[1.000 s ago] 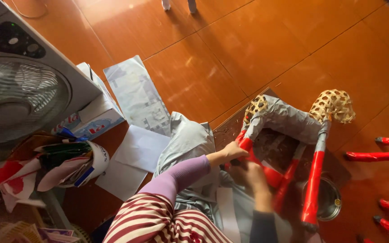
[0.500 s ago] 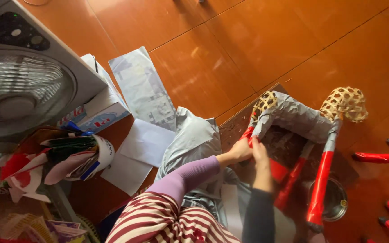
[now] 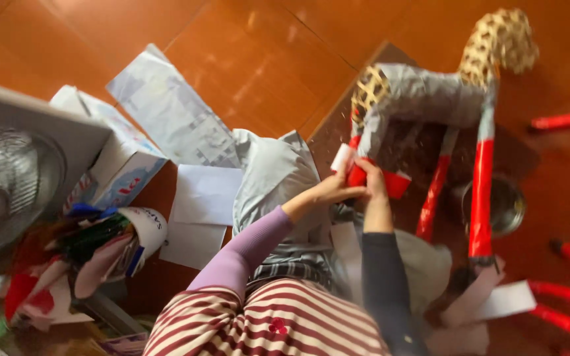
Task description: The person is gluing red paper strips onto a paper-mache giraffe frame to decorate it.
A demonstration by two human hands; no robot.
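- We see a floor (image 3: 245, 53) of glossy orange-brown tiles.
- Our left sleeve (image 3: 245, 247) is plain lilac; the right sleeve (image 3: 384, 290) is dark navy.
- The top (image 3: 265, 323) carries dark red and cream stripes.
- The frame (image 3: 423, 92) is wrapped in grey newsprint, its legs (image 3: 481, 198) bright red with a pale band above.
- Two woven caps (image 3: 499, 43) show a tan-and-white lattice.
- The paper piece (image 3: 390, 183) at our hands (image 3: 357, 188) is red, with a white roll (image 3: 343, 158) beside it.
- The loose sticks (image 3: 565, 120) are red with dark tips.
- The sheets (image 3: 202, 204) are white; the fan (image 3: 14, 178) is grey.
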